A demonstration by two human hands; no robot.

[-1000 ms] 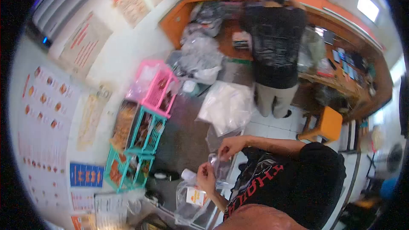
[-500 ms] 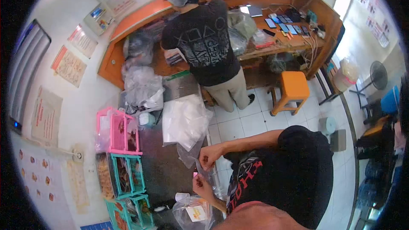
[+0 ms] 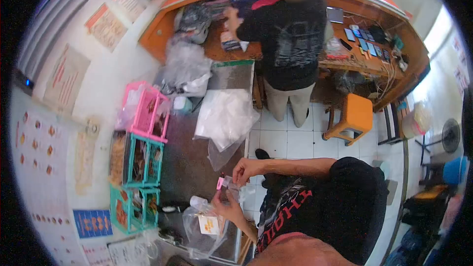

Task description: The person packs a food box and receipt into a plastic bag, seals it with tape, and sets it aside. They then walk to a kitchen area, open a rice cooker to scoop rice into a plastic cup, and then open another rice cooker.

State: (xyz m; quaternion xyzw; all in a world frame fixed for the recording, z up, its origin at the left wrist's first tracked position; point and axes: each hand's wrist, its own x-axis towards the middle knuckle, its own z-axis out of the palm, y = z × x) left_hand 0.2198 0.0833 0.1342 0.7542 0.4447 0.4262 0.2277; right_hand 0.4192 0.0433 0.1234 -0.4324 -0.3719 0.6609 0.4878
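Note:
My left hand (image 3: 227, 209) is closed around a small pink tool (image 3: 219, 183), which stands up from the fingers; its exact kind is too small to tell. Just above it, my right hand (image 3: 246, 171) pinches a small clear plastic bag (image 3: 242, 193). The plastic hangs between the two hands, crumpled, over the edge of the dark table (image 3: 185, 167). Beyond my right hand lies a stack of white plastic bags (image 3: 221, 113). Closer to my left hand is a clear bag (image 3: 189, 224) with a white and orange packet (image 3: 209, 225) in it.
Pink (image 3: 144, 113) and teal baskets (image 3: 143, 160) line the table's wall side. A co-worker (image 3: 295, 39) in a black shirt stands at the wooden counter (image 3: 364, 66), where several phones lie. An orange stool (image 3: 351, 116) stands on the tiled floor.
The view has shifted. More of the pink tool shows above my left hand, and the clear plastic is now bunched between my hands. The co-worker has turned, with a hand raised over the counter.

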